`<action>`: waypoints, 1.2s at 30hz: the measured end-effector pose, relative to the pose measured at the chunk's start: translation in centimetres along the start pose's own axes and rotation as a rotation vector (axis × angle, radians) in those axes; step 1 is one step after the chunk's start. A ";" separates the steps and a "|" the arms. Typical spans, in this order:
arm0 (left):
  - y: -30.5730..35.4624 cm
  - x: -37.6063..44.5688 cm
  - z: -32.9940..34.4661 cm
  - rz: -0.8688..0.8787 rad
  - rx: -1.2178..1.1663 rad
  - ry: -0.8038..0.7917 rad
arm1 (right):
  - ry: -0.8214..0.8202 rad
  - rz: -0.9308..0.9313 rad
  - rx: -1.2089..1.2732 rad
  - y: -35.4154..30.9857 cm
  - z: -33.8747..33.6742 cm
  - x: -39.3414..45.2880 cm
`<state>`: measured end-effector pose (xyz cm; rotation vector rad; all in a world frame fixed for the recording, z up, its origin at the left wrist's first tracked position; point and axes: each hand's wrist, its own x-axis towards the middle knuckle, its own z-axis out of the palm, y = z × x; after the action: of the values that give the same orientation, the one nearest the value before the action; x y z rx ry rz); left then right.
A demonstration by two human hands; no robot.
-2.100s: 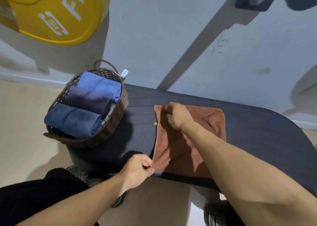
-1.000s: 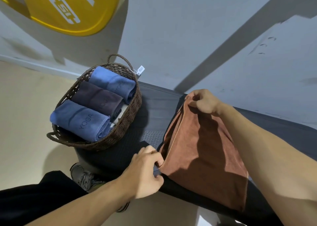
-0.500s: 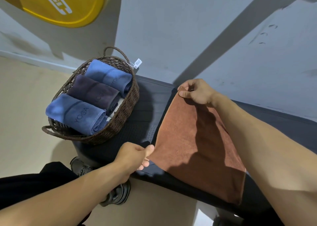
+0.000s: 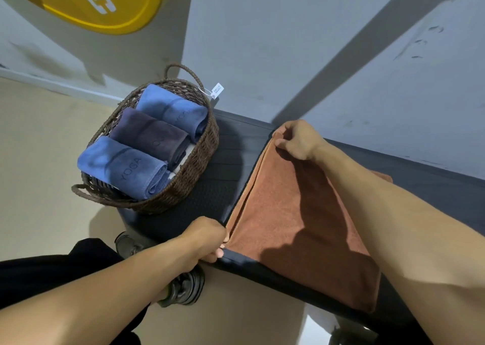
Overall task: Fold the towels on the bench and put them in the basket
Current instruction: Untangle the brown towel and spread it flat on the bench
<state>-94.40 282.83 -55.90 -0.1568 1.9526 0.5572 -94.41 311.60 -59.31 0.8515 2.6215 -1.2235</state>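
Towel [image 4: 296, 221] flat on bench [image 4: 225, 177], long axis near-far; left hand [image 4: 204, 239], right hand [image 4: 296, 140] pinching corners.

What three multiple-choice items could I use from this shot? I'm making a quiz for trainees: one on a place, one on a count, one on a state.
1. Where does the basket stand?
A. on the floor
B. at the bench's left end
C. on the brown towel

2. How many towels lie in the basket?
A. one
B. three
C. five

3. What are the hands doing?
A. both hang idle
B. both grip the basket
C. each pinches a corner of the brown towel

Answers: 1 B, the basket sits on the dark pad left of the brown towel. 2 B, two blue and one dark purple lie side by side. 3 C, the left hand pinches the near corner and the right hand the far one.
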 end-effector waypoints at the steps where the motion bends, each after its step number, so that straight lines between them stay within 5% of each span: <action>1: -0.1 0.1 0.1 0.033 -0.046 -0.003 | 0.014 0.017 0.017 -0.1 0.1 0.0; 7: -1.3 0.4 0.1 0.274 0.141 0.097 | 0.175 0.040 0.017 -0.3 1.1 0.2; 15: -0.9 0.2 -0.2 0.083 0.210 0.155 | 0.106 0.017 0.045 -0.6 0.6 0.6; 20: -0.8 0.1 -0.8 0.002 0.224 0.110 | -0.147 -0.017 -0.033 -1.9 -0.9 1.1; 29: -0.4 -0.6 -1.1 -0.020 0.286 0.075 | -0.140 -0.031 -0.269 -2.5 0.2 1.4; 36: -0.2 -1.7 -1.4 -0.020 0.410 0.048 | -0.153 -0.028 -0.126 -2.8 0.5 1.4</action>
<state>-94.69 281.81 -53.96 0.0697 2.0659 0.1328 -97.15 310.37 -58.27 0.6737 2.5640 -1.0701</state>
